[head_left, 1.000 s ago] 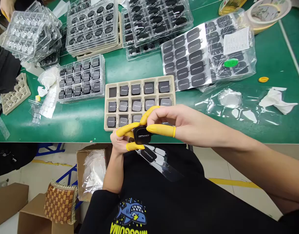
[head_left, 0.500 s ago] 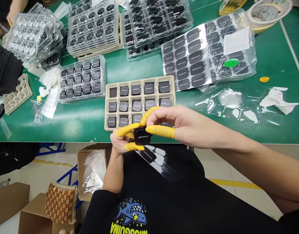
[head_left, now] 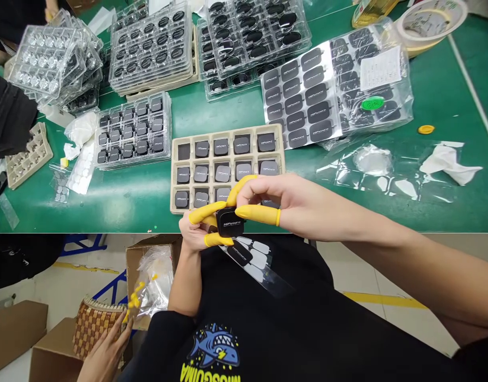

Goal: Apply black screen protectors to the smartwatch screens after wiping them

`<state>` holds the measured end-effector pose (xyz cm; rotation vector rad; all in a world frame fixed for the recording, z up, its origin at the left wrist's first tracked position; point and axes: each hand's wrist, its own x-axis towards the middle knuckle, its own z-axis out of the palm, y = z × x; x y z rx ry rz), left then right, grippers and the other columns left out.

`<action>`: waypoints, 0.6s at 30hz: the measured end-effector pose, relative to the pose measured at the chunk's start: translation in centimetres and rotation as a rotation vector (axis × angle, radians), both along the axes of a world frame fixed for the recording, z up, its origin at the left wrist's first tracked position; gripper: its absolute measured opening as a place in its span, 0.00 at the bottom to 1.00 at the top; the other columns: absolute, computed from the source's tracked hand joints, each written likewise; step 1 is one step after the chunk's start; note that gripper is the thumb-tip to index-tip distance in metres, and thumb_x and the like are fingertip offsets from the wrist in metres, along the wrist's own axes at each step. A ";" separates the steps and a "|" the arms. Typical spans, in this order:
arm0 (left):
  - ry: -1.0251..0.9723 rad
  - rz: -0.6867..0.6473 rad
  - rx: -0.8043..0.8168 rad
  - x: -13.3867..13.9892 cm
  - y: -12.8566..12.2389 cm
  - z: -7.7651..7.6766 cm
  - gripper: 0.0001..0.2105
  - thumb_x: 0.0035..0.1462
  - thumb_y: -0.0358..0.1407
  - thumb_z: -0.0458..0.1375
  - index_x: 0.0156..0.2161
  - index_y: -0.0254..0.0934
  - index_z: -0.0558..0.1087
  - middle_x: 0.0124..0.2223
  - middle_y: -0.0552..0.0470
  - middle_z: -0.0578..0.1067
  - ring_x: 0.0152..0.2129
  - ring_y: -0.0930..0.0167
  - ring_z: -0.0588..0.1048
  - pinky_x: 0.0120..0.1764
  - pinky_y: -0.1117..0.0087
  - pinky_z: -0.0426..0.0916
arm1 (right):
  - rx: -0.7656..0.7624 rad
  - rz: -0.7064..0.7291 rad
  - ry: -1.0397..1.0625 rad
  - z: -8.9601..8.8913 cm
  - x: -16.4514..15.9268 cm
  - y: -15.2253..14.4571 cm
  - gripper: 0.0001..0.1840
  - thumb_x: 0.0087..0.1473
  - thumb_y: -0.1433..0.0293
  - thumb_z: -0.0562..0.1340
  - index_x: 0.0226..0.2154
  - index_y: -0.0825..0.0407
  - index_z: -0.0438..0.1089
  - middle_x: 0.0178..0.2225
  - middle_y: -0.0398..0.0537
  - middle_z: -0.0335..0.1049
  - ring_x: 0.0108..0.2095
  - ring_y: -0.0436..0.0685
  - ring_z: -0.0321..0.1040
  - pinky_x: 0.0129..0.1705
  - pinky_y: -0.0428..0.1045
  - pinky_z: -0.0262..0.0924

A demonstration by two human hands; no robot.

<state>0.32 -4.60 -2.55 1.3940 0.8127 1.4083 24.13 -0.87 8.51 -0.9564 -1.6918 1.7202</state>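
Observation:
My left hand (head_left: 199,228), with yellow finger cots, is closed around a small black square case (head_left: 231,222) marked "HiFuture". The same hand also has a label strip (head_left: 251,257) beneath the case, bearing a black label and bare white backing. At the top right of the case, my right hand (head_left: 275,199) presses its cot-covered thumb and finger on the edge; whether a label lies under them cannot be made out. Just behind both hands is a beige tray (head_left: 283,154) of similar black cases, partly covered by my right hand.
Clear trays of black pieces (head_left: 152,48) are stacked at the back. Label sheets (head_left: 299,101) lie to the right, by a tape roll (head_left: 430,24) and plastic film (head_left: 339,164). At lower left, another person's hand (head_left: 104,350) is beside a cardboard box (head_left: 132,265).
Another person's hand has come in at lower left, with yellow finger cots in the air above the box. My hands and the case stay almost in place; the view has shifted slightly.

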 end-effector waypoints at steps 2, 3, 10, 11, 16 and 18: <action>-0.028 -0.002 0.001 0.0 0.0 0.0 0.35 0.35 0.54 0.86 0.51 0.45 0.91 0.21 0.61 0.77 0.15 0.79 0.67 0.21 0.78 0.66 | 0.000 0.000 0.004 0.0 0.0 0.0 0.15 0.62 0.55 0.73 0.34 0.48 0.77 0.42 0.49 0.82 0.42 0.60 0.76 0.44 0.53 0.70; -0.043 -0.009 0.008 0.0 0.0 0.0 0.35 0.35 0.53 0.86 0.51 0.46 0.91 0.21 0.61 0.76 0.15 0.80 0.66 0.21 0.79 0.66 | 0.003 0.000 0.006 0.0 -0.1 0.0 0.15 0.62 0.55 0.73 0.34 0.48 0.77 0.42 0.49 0.82 0.42 0.59 0.76 0.43 0.53 0.70; -0.040 -0.019 0.009 0.1 0.0 0.2 0.34 0.39 0.54 0.85 0.53 0.47 0.90 0.20 0.62 0.74 0.15 0.80 0.65 0.22 0.78 0.65 | 0.009 -0.008 -0.007 0.1 -0.1 -0.2 0.16 0.62 0.54 0.73 0.34 0.47 0.77 0.43 0.49 0.82 0.42 0.59 0.75 0.42 0.52 0.70; -0.044 -0.014 -0.002 0.1 0.0 0.2 0.34 0.38 0.54 0.85 0.52 0.47 0.90 0.20 0.62 0.75 0.15 0.80 0.65 0.21 0.78 0.65 | 0.010 -0.010 -0.005 0.1 -0.1 -0.2 0.16 0.62 0.53 0.73 0.34 0.47 0.77 0.43 0.49 0.82 0.42 0.60 0.75 0.42 0.52 0.70; -0.062 -0.016 -0.012 0.0 -0.1 0.1 0.34 0.36 0.52 0.86 0.51 0.47 0.91 0.21 0.61 0.77 0.15 0.80 0.66 0.21 0.78 0.65 | 0.010 -0.015 -0.002 0.2 -0.2 -0.2 0.17 0.62 0.52 0.73 0.33 0.48 0.76 0.42 0.49 0.81 0.41 0.59 0.75 0.41 0.52 0.70; -0.062 0.006 -0.034 0.0 -0.2 -0.2 0.35 0.35 0.53 0.86 0.50 0.45 0.91 0.20 0.62 0.75 0.15 0.80 0.66 0.22 0.77 0.65 | 0.007 -0.017 -0.001 0.2 -0.2 -0.2 0.17 0.62 0.53 0.73 0.33 0.48 0.76 0.42 0.49 0.81 0.41 0.59 0.75 0.41 0.52 0.69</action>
